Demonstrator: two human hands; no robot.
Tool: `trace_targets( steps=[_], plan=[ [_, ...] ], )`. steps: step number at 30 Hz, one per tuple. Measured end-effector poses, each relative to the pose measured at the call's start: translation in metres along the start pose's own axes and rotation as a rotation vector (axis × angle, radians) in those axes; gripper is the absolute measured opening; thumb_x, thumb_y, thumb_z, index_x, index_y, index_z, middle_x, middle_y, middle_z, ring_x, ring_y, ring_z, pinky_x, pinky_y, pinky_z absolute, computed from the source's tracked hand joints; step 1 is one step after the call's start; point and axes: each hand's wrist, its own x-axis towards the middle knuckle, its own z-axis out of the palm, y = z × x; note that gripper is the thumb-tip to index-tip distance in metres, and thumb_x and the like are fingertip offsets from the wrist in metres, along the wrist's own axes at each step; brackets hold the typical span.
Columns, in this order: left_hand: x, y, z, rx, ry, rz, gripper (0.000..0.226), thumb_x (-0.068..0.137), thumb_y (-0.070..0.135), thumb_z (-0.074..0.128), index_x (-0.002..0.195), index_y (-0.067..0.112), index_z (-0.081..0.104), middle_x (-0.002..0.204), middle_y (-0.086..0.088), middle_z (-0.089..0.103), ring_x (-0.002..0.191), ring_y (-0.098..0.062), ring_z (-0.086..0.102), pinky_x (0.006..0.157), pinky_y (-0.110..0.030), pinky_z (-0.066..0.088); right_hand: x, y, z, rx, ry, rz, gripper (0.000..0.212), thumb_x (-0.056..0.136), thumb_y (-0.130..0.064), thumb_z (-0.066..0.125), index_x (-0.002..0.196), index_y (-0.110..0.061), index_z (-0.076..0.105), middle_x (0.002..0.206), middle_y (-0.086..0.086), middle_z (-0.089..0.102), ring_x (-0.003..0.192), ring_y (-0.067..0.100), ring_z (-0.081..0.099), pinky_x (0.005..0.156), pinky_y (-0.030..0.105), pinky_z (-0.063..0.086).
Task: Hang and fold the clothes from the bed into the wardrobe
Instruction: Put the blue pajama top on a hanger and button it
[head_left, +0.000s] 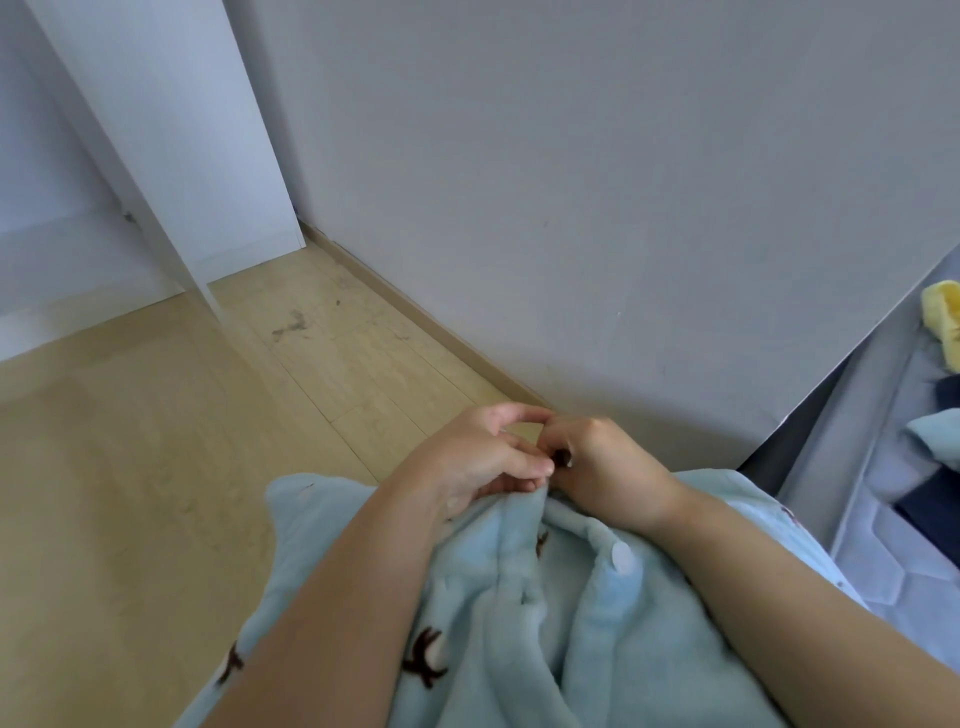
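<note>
A fluffy light-blue pyjama top (524, 613) with small brown figures and a pale round button hangs in front of me, low in the view. My left hand (483, 457) and my right hand (602, 462) meet at its top edge and pinch the fabric there. A small dark part, perhaps a button, shows between the fingertips. The open white wardrobe (171, 156) stands at the upper left. The bed (883, 467) lies at the right edge with a yellow garment (943, 317), a light-blue piece (935, 434) and dark clothes (935, 509) on it.
Pale wooden floor (156, 441) stretches between me and the wardrobe. A grey wall (571, 208) with a wooden skirting board runs from the wardrobe to the bed.
</note>
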Motion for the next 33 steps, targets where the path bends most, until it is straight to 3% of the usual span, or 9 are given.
trace_targets(
  steps=[4, 7, 10, 13, 17, 23, 28, 33],
  plan=[
    [-0.003, 0.002, -0.012, -0.038, 0.115, 0.003, 0.038, 0.08, -0.014, 0.062, 0.105, 0.015, 0.06, 0.064, -0.003, 0.065, 0.053, -0.01, 0.059, 0.053, -0.017, 0.049, 0.003, 0.0, 0.001, 0.03, 0.007, 0.02, 0.026, 0.069, 0.007, 0.063, 0.066, -0.018, 0.059, 0.067, -0.014, 0.052, 0.063, 0.008, 0.049, 0.06, 0.017, 0.039],
    [-0.004, -0.001, -0.024, 0.151, 0.238, -0.019, 0.026, 0.08, -0.007, 0.068, 0.095, 0.014, 0.063, 0.066, 0.0, 0.069, 0.056, -0.009, 0.063, 0.054, -0.019, 0.049, 0.002, 0.0, 0.001, 0.052, 0.019, 0.057, 0.031, 0.068, 0.005, 0.064, 0.063, -0.024, 0.054, 0.066, -0.013, 0.055, 0.062, 0.002, 0.05, 0.059, 0.014, 0.039],
    [-0.003, -0.006, -0.025, 0.379, 0.182, -0.056, 0.005, 0.081, 0.017, 0.074, 0.079, 0.02, 0.071, 0.069, 0.001, 0.072, 0.06, -0.007, 0.067, 0.059, -0.021, 0.051, 0.001, -0.002, 0.001, 0.075, 0.028, 0.089, 0.034, 0.07, 0.002, 0.067, 0.06, -0.028, 0.052, 0.061, -0.015, 0.054, 0.06, -0.003, 0.051, 0.056, 0.01, 0.038],
    [-0.005, -0.007, -0.023, 0.493, 0.11, -0.077, 0.015, 0.076, 0.042, 0.076, 0.075, 0.027, 0.076, 0.075, 0.007, 0.074, 0.069, -0.004, 0.069, 0.066, -0.02, 0.05, -0.001, -0.002, 0.001, 0.096, 0.023, 0.13, 0.036, 0.072, 0.0, 0.066, 0.058, -0.03, 0.052, 0.052, -0.019, 0.054, 0.056, -0.004, 0.051, 0.052, 0.009, 0.037],
    [-0.006, -0.005, -0.019, 0.611, 0.098, -0.07, 0.028, 0.066, 0.059, 0.073, 0.074, 0.032, 0.075, 0.075, 0.015, 0.072, 0.072, 0.002, 0.067, 0.067, -0.019, 0.047, -0.003, -0.003, 0.001, 0.115, 0.012, 0.163, 0.033, 0.071, -0.001, 0.064, 0.058, -0.03, 0.053, 0.055, -0.026, 0.056, 0.054, -0.003, 0.052, 0.05, 0.01, 0.037],
    [-0.007, -0.005, -0.017, 0.663, 0.088, -0.07, 0.018, 0.067, 0.051, 0.078, 0.07, 0.034, 0.075, 0.072, 0.019, 0.071, 0.065, 0.009, 0.063, 0.061, -0.014, 0.045, -0.003, -0.003, -0.001, 0.236, -0.023, 0.225, 0.03, 0.071, -0.004, 0.073, 0.059, -0.027, 0.059, 0.053, -0.018, 0.059, 0.05, -0.003, 0.051, 0.051, 0.01, 0.039],
    [-0.007, -0.005, -0.02, 0.684, 0.064, -0.109, 0.014, 0.072, 0.041, 0.079, 0.063, 0.031, 0.073, 0.07, 0.016, 0.071, 0.065, 0.004, 0.063, 0.056, -0.013, 0.044, -0.006, -0.002, -0.006, 0.36, -0.158, 0.236, 0.015, 0.07, 0.001, 0.072, 0.07, -0.013, 0.065, 0.067, -0.001, 0.069, 0.06, 0.006, 0.061, 0.06, 0.022, 0.052],
    [-0.005, -0.006, -0.021, 0.692, 0.064, -0.108, 0.011, 0.074, 0.038, 0.078, 0.073, 0.028, 0.075, 0.077, 0.012, 0.072, 0.077, -0.004, 0.066, 0.066, -0.018, 0.049, -0.007, -0.005, -0.008, 0.339, -0.175, 0.234, 0.018, 0.072, -0.008, 0.076, 0.065, -0.023, 0.069, 0.065, -0.009, 0.068, 0.06, -0.001, 0.06, 0.057, 0.012, 0.045]
  ],
)
